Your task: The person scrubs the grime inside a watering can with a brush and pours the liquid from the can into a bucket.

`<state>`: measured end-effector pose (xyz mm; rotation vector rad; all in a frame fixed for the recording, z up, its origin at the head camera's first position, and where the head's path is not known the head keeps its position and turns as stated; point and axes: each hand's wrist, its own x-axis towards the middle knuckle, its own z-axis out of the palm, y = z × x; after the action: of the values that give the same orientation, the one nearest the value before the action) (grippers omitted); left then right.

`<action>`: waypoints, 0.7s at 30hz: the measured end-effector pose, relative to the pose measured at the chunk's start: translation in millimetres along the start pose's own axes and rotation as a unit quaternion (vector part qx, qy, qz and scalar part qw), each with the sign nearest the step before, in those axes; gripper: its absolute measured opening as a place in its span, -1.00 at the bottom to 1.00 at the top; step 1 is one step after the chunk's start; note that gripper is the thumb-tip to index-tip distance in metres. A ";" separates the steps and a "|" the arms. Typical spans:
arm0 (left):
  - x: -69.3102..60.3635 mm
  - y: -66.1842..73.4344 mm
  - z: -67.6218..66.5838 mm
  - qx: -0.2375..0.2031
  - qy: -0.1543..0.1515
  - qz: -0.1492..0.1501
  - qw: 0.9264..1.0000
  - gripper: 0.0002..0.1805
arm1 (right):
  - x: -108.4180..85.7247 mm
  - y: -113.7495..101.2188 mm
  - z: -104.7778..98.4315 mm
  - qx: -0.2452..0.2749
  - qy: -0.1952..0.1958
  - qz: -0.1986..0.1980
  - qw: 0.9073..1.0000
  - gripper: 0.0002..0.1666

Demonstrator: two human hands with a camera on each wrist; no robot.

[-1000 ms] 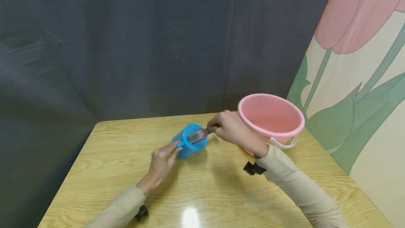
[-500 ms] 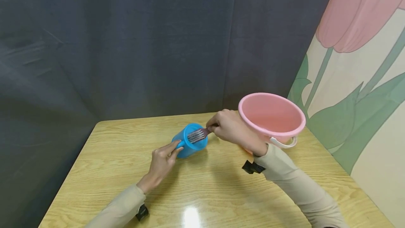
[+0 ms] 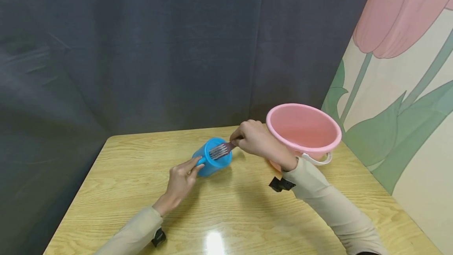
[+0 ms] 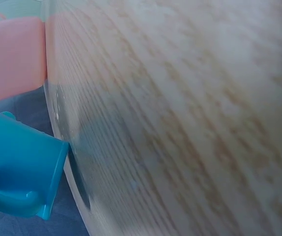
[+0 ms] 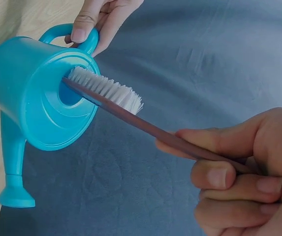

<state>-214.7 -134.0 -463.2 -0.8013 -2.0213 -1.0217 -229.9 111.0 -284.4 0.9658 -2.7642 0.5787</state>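
Observation:
My left hand (image 3: pixel 181 180) grips the handle (image 5: pixel 57 31) of a blue watering can (image 3: pixel 211 169), which is tilted so its top faces me. In the right wrist view its spout (image 5: pixel 14 169) ends in a flared rose. A brush (image 5: pixel 153 129) with white bristles and a purplish-brown handle is held in my right hand (image 3: pixel 256 139), fingers curled round the handle. The brush's head lies at the can's round opening; how far its tip goes in I cannot tell. The left wrist view shows the can's body (image 4: pixel 22 152) and only a bit of the hand.
Behind my right wrist stands a large pink bucket (image 3: pixel 301 146) with a white handle (image 3: pixel 318 162). The light wooden table (image 3: pixel 116 180) ends at a dark curtain (image 3: pixel 170 58). At the right is a wall (image 3: pixel 424 160) painted with tulips.
My right hand and wrist have risen slightly, and the brush has shifted a little with them. The left hand and the watering can look unmoved.

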 end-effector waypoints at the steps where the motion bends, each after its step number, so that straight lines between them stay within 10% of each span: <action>1: 0.2 0.1 -0.2 0.002 0.000 -0.002 1.000 -0.66 | 0.6 0.5 -0.4 0.004 -0.002 0.000 1.000 -0.78; 21: 3.6 0.4 2.0 0.008 0.018 0.010 1.000 -0.63 | -4.2 3.5 27.6 0.026 0.043 -0.001 0.999 -0.84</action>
<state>-217.0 -131.4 -461.0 -0.7875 -1.9851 -1.0010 -229.4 104.7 -311.8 0.9318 -2.6856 0.6777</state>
